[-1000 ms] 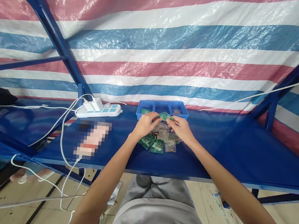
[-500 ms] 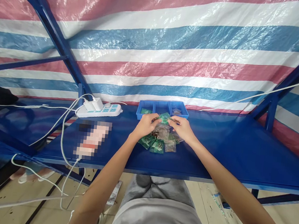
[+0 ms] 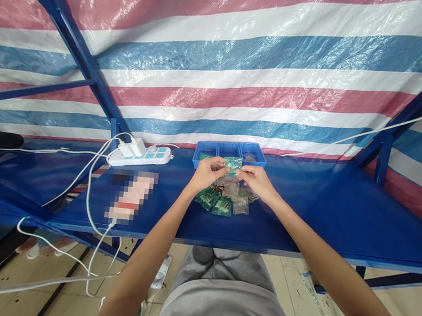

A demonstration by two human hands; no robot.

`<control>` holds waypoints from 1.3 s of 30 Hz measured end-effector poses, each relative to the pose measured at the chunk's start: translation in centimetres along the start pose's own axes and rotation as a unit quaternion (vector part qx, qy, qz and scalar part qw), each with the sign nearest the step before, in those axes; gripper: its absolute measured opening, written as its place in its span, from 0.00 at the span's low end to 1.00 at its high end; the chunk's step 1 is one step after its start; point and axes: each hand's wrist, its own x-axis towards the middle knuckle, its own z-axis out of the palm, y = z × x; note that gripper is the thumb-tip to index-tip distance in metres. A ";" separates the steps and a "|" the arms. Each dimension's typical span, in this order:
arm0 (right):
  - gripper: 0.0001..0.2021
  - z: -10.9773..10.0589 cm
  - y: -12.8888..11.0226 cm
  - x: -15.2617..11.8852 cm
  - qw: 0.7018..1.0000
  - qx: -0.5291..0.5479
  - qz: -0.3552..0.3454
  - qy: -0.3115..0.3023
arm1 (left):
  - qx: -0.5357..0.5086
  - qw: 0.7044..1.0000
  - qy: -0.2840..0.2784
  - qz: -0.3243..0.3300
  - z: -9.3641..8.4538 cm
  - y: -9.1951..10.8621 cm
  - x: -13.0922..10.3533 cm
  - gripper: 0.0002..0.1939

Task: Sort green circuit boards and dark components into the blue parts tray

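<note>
Both of my hands hold one small clear plastic bag with green in it, just in front of the blue divided tray. My left hand pinches its left side, and my right hand grips the lower right. Below them lies a pile of small packets: green ones at the front and left, and clear ones with brownish contents to the right. The tray's left section contains green packets, partly hidden; a few clear packets lie in its right section.
A white power strip with plugged-in chargers stands left of the tray. White cables run down past the blurred-out object. Blue metal posts and a striped plastic sheet rise behind the blue table.
The bag between my hands has tilted up and now shows flatter and more fully, its top edge higher against the tray. My hands have barely shifted.
</note>
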 end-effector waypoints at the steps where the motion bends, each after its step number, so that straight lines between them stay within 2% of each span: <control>1: 0.21 0.0 -0.1 0.0 1.000 0.011 0.001 -0.003 | -0.001 1.000 0.001 0.000 0.0 -0.1 0.0 0.17; 8: 0.24 0.2 -0.3 -0.1 0.999 0.052 -0.006 0.003 | 0.013 0.999 -0.018 -0.025 0.0 0.1 0.0 0.16; 12: 0.24 0.1 0.1 0.2 0.998 0.065 0.011 0.009 | 0.018 0.999 -0.025 -0.042 0.0 0.6 -0.1 0.23; 16: 0.24 0.2 0.7 0.4 0.996 0.081 0.031 0.022 | 0.055 0.998 -0.035 -0.024 -0.1 0.9 -0.3 0.27; 20: 0.23 0.3 1.1 0.5 0.991 0.107 0.061 0.054 | 0.162 0.985 -0.045 0.034 0.0 0.7 -0.6 0.30; 24: 0.22 0.4 0.8 0.4 0.983 0.162 0.068 0.053 | 0.236 0.964 -0.066 0.100 0.4 0.2 -0.7 0.23; 28: 0.25 0.6 0.1 0.2 0.978 0.187 0.080 0.054 | 0.255 0.958 -0.041 0.127 0.5 -0.5 -0.6 0.16; 31: 0.26 0.7 -0.2 0.1 0.975 0.198 0.089 0.056 | 0.267 0.953 -0.017 0.139 0.4 -0.8 -0.6 0.14; 39: 0.15 0.7 0.3 0.1 0.979 0.194 0.062 0.030 | 0.282 0.946 -0.012 0.161 0.5 -0.7 -0.5 0.14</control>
